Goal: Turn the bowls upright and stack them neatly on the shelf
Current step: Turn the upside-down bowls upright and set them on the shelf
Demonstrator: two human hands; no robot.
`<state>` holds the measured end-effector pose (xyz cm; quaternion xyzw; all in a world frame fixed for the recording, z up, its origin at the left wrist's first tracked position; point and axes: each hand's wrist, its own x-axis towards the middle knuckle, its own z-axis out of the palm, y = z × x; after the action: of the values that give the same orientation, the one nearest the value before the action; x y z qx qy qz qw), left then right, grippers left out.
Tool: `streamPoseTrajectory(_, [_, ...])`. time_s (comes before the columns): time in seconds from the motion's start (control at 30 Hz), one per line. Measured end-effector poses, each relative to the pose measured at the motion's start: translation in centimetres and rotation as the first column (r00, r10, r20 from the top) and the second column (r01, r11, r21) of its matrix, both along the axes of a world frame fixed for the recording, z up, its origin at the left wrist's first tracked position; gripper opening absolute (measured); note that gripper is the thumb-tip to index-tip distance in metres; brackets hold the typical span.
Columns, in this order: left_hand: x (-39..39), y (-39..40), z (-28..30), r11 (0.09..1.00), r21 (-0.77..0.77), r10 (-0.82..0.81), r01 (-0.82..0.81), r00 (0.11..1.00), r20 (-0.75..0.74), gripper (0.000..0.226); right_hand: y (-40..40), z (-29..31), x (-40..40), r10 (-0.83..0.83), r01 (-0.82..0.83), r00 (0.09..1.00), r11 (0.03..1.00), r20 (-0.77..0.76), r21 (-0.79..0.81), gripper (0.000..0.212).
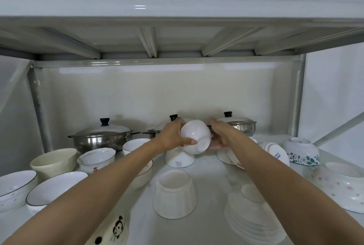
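Note:
Both my hands hold a plain white bowl (195, 136) in the air above the middle of the shelf (212, 168), tilted on its side with its foot toward me. My left hand (173, 136) grips its left side, thumb across the front. My right hand (218, 136) cups its right side from behind. Right below it an upside-down white bowl (179, 159) stands on the shelf. Upright bowls cluster at the left: a cream one (53, 161), one with red characters (96, 158), a dark-rimmed one (55, 187). Upside-down bowls lie nearer me (175, 195) and at the right (301, 152).
Three steel pots with lids line the back wall (102, 136) (240, 124); the middle one is mostly hidden by my hands. A ribbed upside-down white bowl (252, 219) and a pink-flowered bowl (342, 187) lie at the right front. A panda bowl (112, 231) sits under my left forearm. The upper shelf (177, 39) hangs low overhead.

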<state>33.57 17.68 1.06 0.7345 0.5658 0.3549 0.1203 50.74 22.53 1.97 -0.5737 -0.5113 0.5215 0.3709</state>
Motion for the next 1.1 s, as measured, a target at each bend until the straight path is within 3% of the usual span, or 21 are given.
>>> streamPoseTrajectory(0.2, [-0.4,-1.9,-1.3,0.973,0.161,-0.084,0.167,0.902,-0.424,0.051,0.5,-0.3,1.1,0.113,-0.105,0.991,0.990,0.070,-0.098,0.036])
streamPoseTrajectory(0.3, [-0.8,-2.2,-2.0,0.965,0.169,-0.090,0.199,0.861,-0.500,0.049,0.5,-0.8,1.2,0.216,-0.175,0.951,0.966,0.223,-0.190,0.028])
streamPoseTrajectory(0.57, [-1.8,-1.9,-3.6,0.977,0.115,-0.119,0.182,0.901,-0.417,0.038,0.9,-1.8,1.3,0.255,-0.185,0.896,0.959,0.363,-0.216,0.013])
streamPoseTrajectory(0.67, [-1.5,-2.1,-4.0,0.974,0.055,-0.165,0.220,0.855,-0.492,0.027,1.3,-2.3,1.0,0.278,-0.179,0.846,0.952,0.456,-0.248,0.025])
streamPoseTrajectory(0.83, [-1.8,-1.6,-4.5,0.967,-0.018,-0.233,0.253,0.859,-0.455,0.022,1.8,-3.5,1.0,0.274,-0.155,0.837,0.949,0.473,-0.274,0.038])
streamPoseTrajectory(1.1, [-2.3,-1.3,-4.0,0.962,-0.116,-0.266,0.245,0.937,-0.227,0.019,1.7,-3.4,0.7,0.337,-0.184,0.783,0.928,0.522,-0.323,0.044])
